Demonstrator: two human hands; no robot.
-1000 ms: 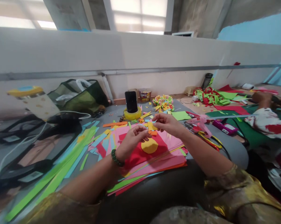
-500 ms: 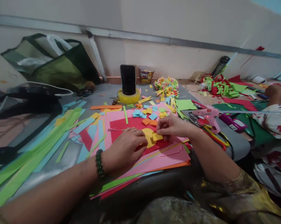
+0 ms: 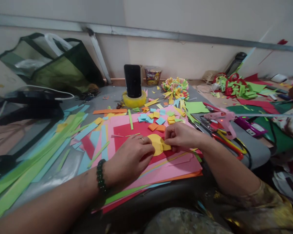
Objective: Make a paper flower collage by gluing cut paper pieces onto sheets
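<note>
A yellow paper circle (image 3: 156, 145) lies on a red sheet (image 3: 120, 139) atop a stack of coloured paper. My left hand (image 3: 134, 154), with a ring and a green bead bracelet, rests at the circle's left edge; its fingers are bent together, and whether anything is under them is hidden. My right hand (image 3: 179, 136) pinches a small folded yellow paper piece (image 3: 166, 147) against the circle's right side. Just behind are folded orange pieces (image 3: 152, 127) and small blue and yellow ones (image 3: 160, 121).
A phone (image 3: 133, 81) stands in a yellow tape roll (image 3: 134, 99). Paper strips (image 3: 39, 156) cover the left side. To the right are a pink glue gun (image 3: 223, 118), a purple device (image 3: 250, 126) and cables. Behind stand a paper cup (image 3: 152, 76) and a green bag (image 3: 61, 68).
The small yellow piece has turned slightly and sits a little lower at the circle's right edge, with my right hand still on it. My left hand is nearly unmoved. The view has shifted slightly.
</note>
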